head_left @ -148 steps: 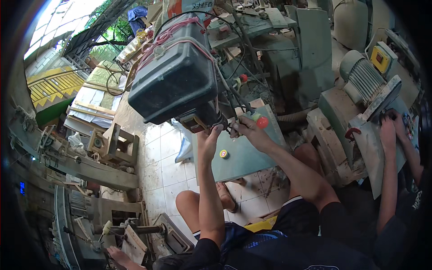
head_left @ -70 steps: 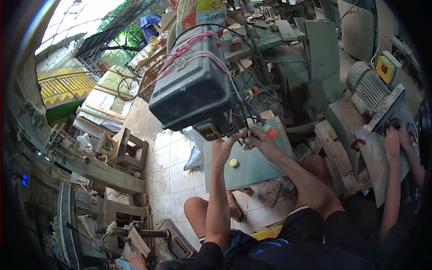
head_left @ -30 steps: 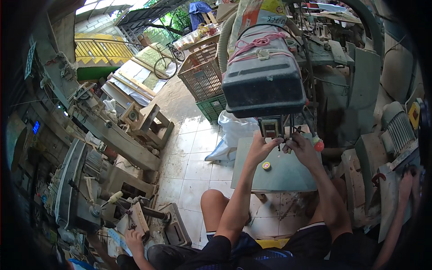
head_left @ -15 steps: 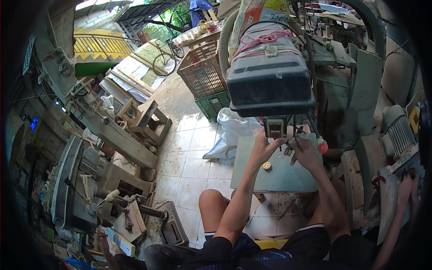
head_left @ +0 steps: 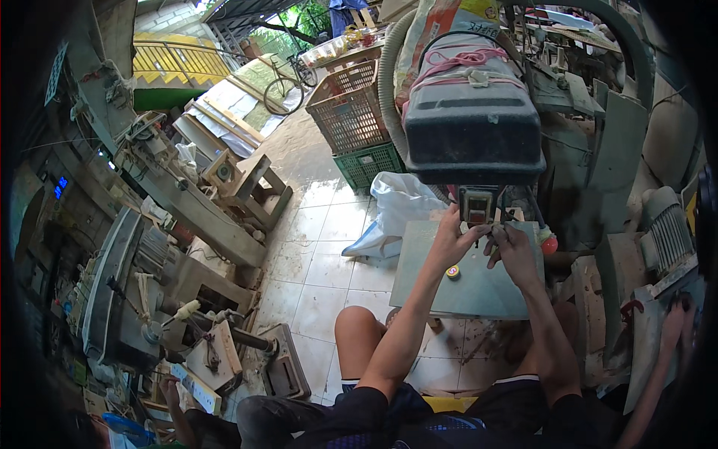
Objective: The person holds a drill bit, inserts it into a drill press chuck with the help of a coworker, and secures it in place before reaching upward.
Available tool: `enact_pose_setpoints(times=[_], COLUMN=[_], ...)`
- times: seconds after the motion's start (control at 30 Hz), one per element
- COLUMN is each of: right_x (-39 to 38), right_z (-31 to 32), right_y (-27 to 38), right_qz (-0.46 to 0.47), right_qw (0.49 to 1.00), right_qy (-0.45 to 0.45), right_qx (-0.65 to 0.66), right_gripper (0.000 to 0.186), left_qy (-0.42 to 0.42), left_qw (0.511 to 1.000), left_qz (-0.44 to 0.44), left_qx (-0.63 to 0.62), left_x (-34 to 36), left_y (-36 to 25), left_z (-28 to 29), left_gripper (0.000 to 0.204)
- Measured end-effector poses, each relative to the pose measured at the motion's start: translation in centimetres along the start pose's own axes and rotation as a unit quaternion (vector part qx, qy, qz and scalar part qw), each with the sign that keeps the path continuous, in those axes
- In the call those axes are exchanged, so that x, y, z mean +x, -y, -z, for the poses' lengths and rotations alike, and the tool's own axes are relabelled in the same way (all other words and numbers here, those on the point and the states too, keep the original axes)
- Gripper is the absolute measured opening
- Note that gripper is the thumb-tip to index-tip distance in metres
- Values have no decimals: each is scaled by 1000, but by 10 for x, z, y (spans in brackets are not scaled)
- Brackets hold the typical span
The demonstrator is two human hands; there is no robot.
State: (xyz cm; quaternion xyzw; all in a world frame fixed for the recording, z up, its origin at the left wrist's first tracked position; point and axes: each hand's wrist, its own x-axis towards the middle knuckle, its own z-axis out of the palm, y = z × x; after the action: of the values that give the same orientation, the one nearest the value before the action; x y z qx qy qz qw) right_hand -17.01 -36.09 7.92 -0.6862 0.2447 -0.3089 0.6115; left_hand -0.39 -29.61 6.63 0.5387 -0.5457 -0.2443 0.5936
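Observation:
In front of me stands a drill press with a dark, dusty head cover (head_left: 473, 138) and a small switch box (head_left: 476, 206) under it. My left hand (head_left: 455, 238) is raised just below that box, thumb stretched toward the other hand. Closed at the fingertips, my right hand (head_left: 514, 253) meets it there. Whatever small thing is between the fingertips is too small to make out. Beneath both hands lies a flat grey-green work plate (head_left: 426, 288), bearing a small round yellow piece (head_left: 452, 272). A red ball knob (head_left: 549, 245) sits right of my right hand.
A white sack (head_left: 400, 202) slumps left of the plate, before stacked plastic crates (head_left: 348, 108). Another machine (head_left: 123, 292) stands at the left. Another person's hand (head_left: 675, 322) is at the far right, a further person's hand (head_left: 170, 389) at the lower left.
The view has swung slightly, so the machine and crates appear further right. My hands stay together under the switch box, with little change in their fingers.

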Motion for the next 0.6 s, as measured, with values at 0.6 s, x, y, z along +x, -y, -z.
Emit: enact_pose_setpoints(times=[0.6], right_x=[4], right_z=[4], right_y=[-3], right_qz=[-99], right_qw=[977], right_qy=[13], right_qx=[187], right_gripper=[37], left_qy=[6], left_qw=[999], left_qz=[-43], left_qx=[21], left_x=[0], left_y=[-4], left_z=[1], left_gripper=[32])
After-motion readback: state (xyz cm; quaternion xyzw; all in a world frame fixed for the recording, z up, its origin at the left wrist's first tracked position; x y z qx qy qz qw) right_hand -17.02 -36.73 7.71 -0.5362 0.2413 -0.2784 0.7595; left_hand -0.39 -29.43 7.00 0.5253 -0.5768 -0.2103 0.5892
